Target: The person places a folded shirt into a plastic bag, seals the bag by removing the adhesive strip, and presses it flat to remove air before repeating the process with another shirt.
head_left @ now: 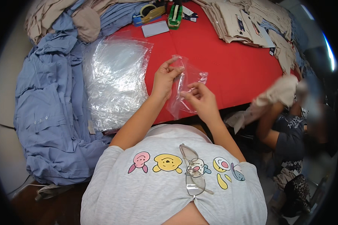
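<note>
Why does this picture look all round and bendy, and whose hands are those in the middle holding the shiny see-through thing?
The picture comes from a small camera worn on a person's head, looking down. Its lens sees very wide, so straight edges bend near the rim. There is no machine here, only a person's two bare hands.

The left hand and the right hand together hold a small clear plastic bag above a red table, pinching it at its edges.

On the table lies a stack of clear plastic bags. Beside it is a heap of blue shirts, and at the far side a pile of beige clothes, a green tape dispenser and a yellow one.

At the right, another person handles a pale cloth.
</note>
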`<action>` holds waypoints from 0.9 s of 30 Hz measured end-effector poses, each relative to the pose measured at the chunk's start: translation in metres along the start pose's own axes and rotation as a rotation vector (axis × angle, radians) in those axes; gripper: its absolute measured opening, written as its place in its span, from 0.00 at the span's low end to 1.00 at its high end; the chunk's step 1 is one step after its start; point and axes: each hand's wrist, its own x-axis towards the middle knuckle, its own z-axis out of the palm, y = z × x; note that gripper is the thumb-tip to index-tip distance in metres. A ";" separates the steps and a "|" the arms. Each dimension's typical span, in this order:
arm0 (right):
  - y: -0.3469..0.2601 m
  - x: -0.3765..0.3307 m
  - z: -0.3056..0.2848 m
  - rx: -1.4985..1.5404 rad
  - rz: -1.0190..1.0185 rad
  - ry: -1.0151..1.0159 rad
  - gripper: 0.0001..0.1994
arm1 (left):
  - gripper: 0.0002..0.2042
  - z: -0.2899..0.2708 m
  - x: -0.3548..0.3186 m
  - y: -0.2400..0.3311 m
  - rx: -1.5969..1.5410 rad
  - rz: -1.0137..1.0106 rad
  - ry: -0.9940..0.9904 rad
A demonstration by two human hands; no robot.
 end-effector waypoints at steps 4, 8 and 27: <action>0.011 0.016 0.011 0.226 0.001 0.036 0.16 | 0.28 0.022 -0.003 -0.009 0.092 -0.009 -0.070; 0.022 0.021 -0.031 0.377 -0.082 -0.186 0.07 | 0.43 0.010 0.003 -0.006 0.235 0.244 -0.327; 0.101 -0.006 -0.162 0.409 0.318 0.118 0.11 | 0.20 0.005 0.057 -0.110 0.783 -0.356 -0.714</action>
